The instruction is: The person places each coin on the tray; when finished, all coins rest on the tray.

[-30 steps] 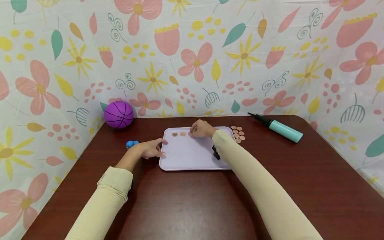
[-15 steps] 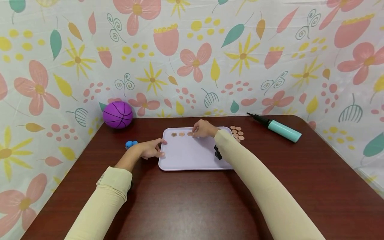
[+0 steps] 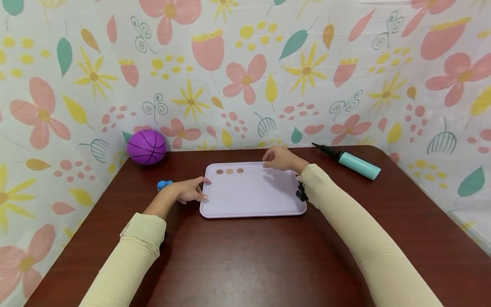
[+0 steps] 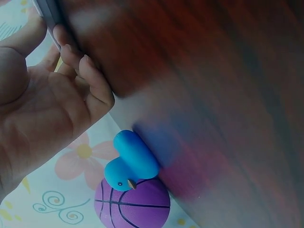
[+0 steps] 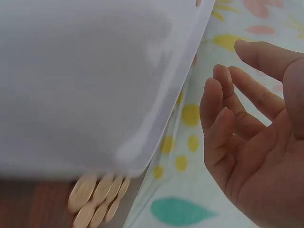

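Note:
A pale lilac tray (image 3: pixel 253 196) lies on the table. Along its far left side sit three copper coins (image 3: pixel 229 171) in a row. My left hand (image 3: pixel 188 190) grips the tray's left rim, thumb and fingers at the edge. Over the far right part of the tray hovers my right hand (image 3: pixel 281 158); its fingers are loosely bent, with nothing between thumb and fingertips in the right wrist view. Several more coins (image 5: pixel 97 197) lie on the table beyond the tray's right edge, hidden behind my right hand and sleeve in the head view.
A blue toy duck (image 4: pixel 133 161) stands left of the tray, partly behind my left wrist in the head view. At the back left is a purple ball (image 3: pixel 147 147). A teal hand pump (image 3: pixel 358 165) with a black end lies back right. Flowered cloth (image 3: pixel 245 76) hangs behind the table.
My right hand has let go of the third coin, leaving it on the tray, and moved right towards the tray's far right corner. The left hand stays at the rim.

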Tool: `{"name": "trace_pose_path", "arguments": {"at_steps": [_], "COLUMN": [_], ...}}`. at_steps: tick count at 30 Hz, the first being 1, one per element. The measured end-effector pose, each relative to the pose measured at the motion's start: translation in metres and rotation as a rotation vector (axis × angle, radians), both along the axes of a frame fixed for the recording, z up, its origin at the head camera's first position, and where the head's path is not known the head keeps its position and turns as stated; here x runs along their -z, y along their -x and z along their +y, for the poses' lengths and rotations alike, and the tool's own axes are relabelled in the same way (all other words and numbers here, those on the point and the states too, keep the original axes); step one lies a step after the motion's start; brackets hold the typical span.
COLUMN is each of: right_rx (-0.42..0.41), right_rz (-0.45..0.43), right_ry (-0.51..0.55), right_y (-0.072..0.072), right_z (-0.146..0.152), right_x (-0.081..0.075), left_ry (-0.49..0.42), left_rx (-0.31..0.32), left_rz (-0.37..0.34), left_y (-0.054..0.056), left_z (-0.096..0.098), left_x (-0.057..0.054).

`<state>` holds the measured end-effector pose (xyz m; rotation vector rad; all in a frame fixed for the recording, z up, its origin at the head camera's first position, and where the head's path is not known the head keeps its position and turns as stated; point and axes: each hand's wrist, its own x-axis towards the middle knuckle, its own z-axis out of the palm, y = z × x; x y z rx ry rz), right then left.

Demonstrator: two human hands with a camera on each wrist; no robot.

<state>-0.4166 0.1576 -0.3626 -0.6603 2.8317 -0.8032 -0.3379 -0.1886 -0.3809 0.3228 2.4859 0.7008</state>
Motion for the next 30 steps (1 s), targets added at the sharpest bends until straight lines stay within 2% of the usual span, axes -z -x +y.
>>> {"name": "trace_pose_path", "arguments": {"at_steps": [8,16,22,30], "right_rx": [0.032,0.094,0.079,0.128], "right_rz": [-0.006,0.004,-0.028,-0.071], "right_ry": [-0.021,-0.059,-0.043,-0.062], "right_y": [-0.007,-0.011,-0.011,-0.011], "right_z": [0.038,0.074,0.084,0.102], "right_x": [-0.001,0.002,0.005,0.014], "left_ry": [-0.004,-0.018,-0.004,-0.005], "left_rx": [-0.012,0.001,-0.004,0.010], "left_rz": [0.007,0.008,0.014,0.007], "left_y": [-0.001,0.000,-0.002,-0.002], "left_z": [-0.006,-0.002,-0.002,0.001], "left_x": [0.000,0.003,0.001,-0.002]}}
